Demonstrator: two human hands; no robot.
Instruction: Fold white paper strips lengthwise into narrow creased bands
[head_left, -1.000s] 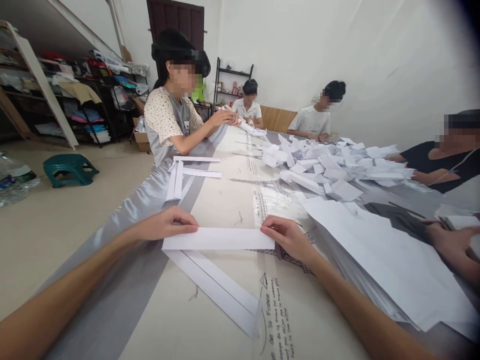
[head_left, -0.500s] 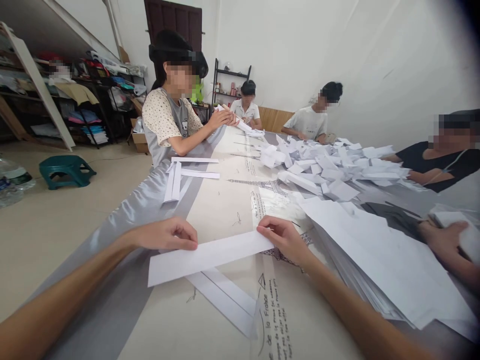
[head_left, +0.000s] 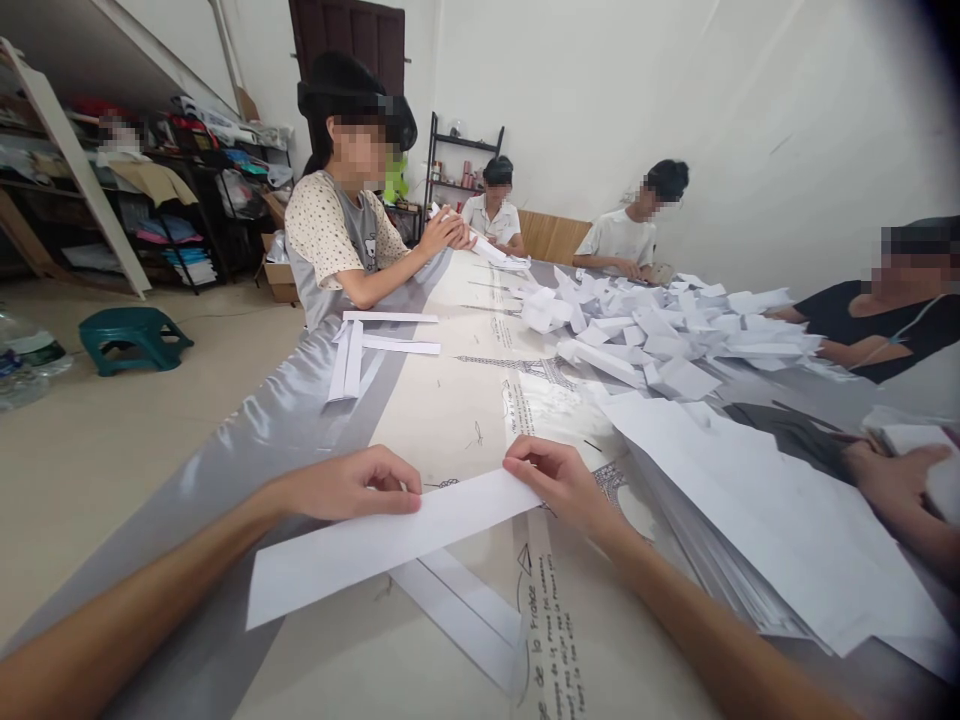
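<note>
1. Left hand [head_left: 352, 485] presses fingertips down on the top edge of a folded white paper strip [head_left: 375, 545], fingers curled together on it, near the strip's middle
2. Right hand [head_left: 551, 480] pinches the strip's right end, thumb and fingers closed on the paper
3. Strip lies slanted on the table, left end lower and nearer the camera, right end higher; it crosses over two more folded strips [head_left: 465, 610] lying flat beneath it
4. Printed tablecloth [head_left: 450, 420] with a tower drawing and lettering covers the table
5. Stack of flat white sheets [head_left: 757, 520] sits just right of the right hand
6. Heap of folded paper pieces [head_left: 645, 335] lies farther up the table
7. Another person's hand [head_left: 892, 480] at right edge holds white paper
8. A person in a dotted shirt [head_left: 337, 235] sits on the left side, with a few strips [head_left: 367, 345] on the table near them
9. Green stool [head_left: 135, 335] stands on the floor at left
</note>
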